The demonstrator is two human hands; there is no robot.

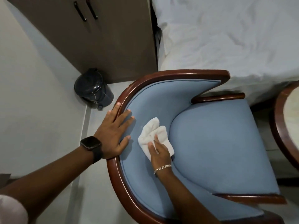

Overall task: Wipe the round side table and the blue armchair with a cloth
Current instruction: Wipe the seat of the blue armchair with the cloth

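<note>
Pressing cloth (153,135) flat with my gripping right hand (159,152), I brace the armchair (218,143) with my open left hand (113,135), stroking evenly

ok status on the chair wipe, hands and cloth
Left hand flat on wooden rim, bracing. Right hand pressing white cloth on blue armchair inner backrest. Nothing in the way.
</note>
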